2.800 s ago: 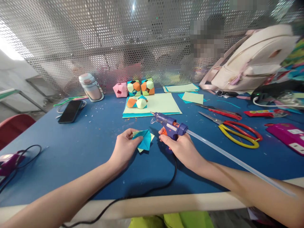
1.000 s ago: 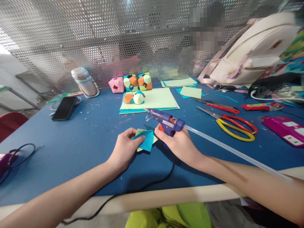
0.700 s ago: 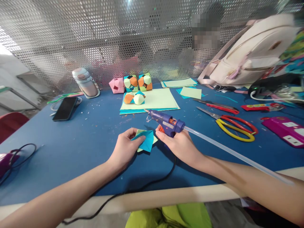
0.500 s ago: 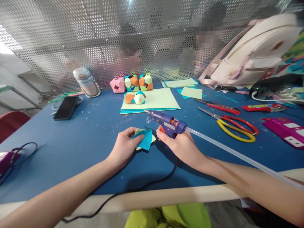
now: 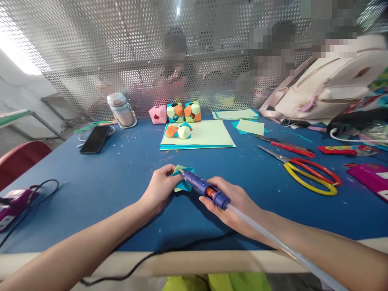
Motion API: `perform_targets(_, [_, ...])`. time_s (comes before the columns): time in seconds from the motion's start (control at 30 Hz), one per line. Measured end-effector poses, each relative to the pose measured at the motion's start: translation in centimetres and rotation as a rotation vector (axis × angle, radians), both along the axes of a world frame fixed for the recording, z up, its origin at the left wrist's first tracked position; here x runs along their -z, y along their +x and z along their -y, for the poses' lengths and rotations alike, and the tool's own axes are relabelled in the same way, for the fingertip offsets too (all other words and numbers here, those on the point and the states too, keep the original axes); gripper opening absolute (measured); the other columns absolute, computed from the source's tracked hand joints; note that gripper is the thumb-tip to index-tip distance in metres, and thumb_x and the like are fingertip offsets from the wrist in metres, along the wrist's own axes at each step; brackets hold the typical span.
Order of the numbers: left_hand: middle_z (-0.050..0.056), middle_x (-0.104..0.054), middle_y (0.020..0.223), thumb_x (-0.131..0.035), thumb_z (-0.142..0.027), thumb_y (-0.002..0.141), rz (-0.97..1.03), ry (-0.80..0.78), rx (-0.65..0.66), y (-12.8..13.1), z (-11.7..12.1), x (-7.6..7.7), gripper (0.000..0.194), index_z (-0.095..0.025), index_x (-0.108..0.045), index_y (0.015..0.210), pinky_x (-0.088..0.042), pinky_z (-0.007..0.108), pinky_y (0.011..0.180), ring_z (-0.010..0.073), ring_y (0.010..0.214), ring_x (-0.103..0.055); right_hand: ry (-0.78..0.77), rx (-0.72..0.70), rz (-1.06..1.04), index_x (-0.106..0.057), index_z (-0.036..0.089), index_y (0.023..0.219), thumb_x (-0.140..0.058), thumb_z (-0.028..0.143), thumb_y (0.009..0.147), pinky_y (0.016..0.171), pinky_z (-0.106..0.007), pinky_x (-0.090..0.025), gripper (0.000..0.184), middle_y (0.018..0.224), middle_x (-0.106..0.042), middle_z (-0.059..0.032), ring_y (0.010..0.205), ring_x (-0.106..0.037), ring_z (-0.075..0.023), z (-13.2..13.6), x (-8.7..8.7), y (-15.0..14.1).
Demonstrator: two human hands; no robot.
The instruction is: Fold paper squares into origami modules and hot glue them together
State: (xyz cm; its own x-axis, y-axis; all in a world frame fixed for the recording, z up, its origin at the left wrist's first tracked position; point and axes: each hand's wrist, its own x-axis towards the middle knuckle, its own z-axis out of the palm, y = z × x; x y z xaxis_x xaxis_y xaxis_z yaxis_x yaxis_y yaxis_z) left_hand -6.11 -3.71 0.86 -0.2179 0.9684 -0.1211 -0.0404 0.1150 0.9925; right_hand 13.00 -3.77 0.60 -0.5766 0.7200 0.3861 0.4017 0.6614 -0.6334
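Observation:
My left hand (image 5: pixel 160 184) pinches a small folded paper piece (image 5: pixel 185 185) in blue and pale green, just above the blue table. Wrapped round a purple hot glue gun (image 5: pixel 197 184) is my right hand (image 5: pixel 233 202). The gun's nozzle points left and reaches the paper near my left thumb; whether it touches cannot be made out. A long clear glue stick (image 5: pixel 266 234) sticks out of the gun's back end. Beyond my hands, folded paper balls (image 5: pixel 178 131) in orange, pale green and blue rest on a stack of paper sheets (image 5: pixel 209 135).
Scissors (image 5: pixel 315 173), a red cutter knife (image 5: pixel 292 148) and a purple power strip (image 5: pixel 370 178) lie at right. A bottle (image 5: pixel 121 110) and phone (image 5: pixel 95 140) stand and lie back left. A black cord (image 5: pixel 145 258) crosses the front edge. A backpack (image 5: pixel 333 81) leans against the perforated screen.
The glue gun has swung down and left, its nozzle now at the folded paper instead of above and beyond it. My left hand keeps its hold on the paper. The view has shifted slightly.

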Motion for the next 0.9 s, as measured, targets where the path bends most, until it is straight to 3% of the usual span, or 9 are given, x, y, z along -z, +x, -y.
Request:
perform_targets(0.37, [0.0, -0.062, 0.064, -0.066, -0.018, 0.063, -0.12, 0.023, 0.033, 0.25, 0.57, -0.6, 0.007, -0.013, -0.061, 0.062, -0.044, 0.021, 0.055, 0.0111, 0.058, -0.053, 0.04, 0.018, 0.086, -0.049, 0.021, 0.095, -0.054, 0.02, 0.08, 0.056, -0.024, -0.04, 0.015, 0.081, -0.063, -0.0019, 0.061, -0.06, -0.0149, -0.09, 0.63, -0.09])
perform_targets(0.9, [0.0, -0.061, 0.06, -0.066, -0.017, 0.063, -0.029, -0.044, 0.061, 0.24, 0.55, -0.41, 0.008, -0.014, -0.059, 0.064, -0.046, 0.023, 0.049, 0.0102, 0.049, -0.054, -0.005, 0.057, 0.071, -0.047, 0.022, 0.087, -0.05, 0.023, 0.082, 0.051, -0.025, -0.037, 0.006, 0.072, -0.062, -0.0005, 0.054, -0.058, -0.0154, -0.01, 0.34, -0.13])
